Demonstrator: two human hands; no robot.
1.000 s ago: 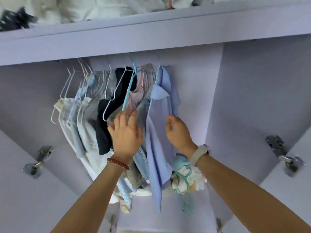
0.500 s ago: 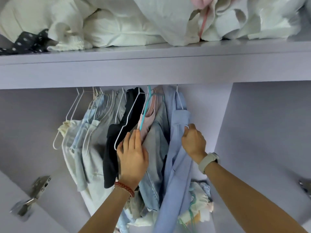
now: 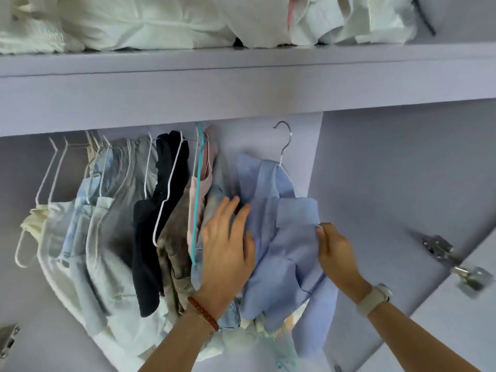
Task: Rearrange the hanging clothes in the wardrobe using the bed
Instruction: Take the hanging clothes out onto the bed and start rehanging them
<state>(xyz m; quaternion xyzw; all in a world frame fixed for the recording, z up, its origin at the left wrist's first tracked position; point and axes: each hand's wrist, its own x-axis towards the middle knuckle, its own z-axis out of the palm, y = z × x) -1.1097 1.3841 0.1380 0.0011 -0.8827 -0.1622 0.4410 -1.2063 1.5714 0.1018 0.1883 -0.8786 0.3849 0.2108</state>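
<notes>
A light blue shirt (image 3: 271, 251) on a wire hanger (image 3: 285, 142) is off the rail, its hook free in the air at the right end of the row. My right hand (image 3: 335, 251) grips the shirt at its collar and hanger shoulder. My left hand (image 3: 228, 248) lies flat, fingers straight, against the neighbouring denim garment (image 3: 214, 200) and the shirt's left edge. Left of it hang a pink top on a teal hanger (image 3: 198, 189), a black garment (image 3: 150, 237), and several pale trousers and shirts (image 3: 80, 237) on white wire hangers.
A lilac shelf (image 3: 241, 84) runs above the rail, piled with white bedding (image 3: 161, 20). The wardrobe's right inner wall (image 3: 402, 183) is bare, with a metal door hinge (image 3: 440, 251). More crumpled clothes (image 3: 268, 334) lie at the bottom.
The blue shirt's hanger has come off the rail and moved right and toward me. My right hand dropped lower with it; my left hand shifted right onto the denim.
</notes>
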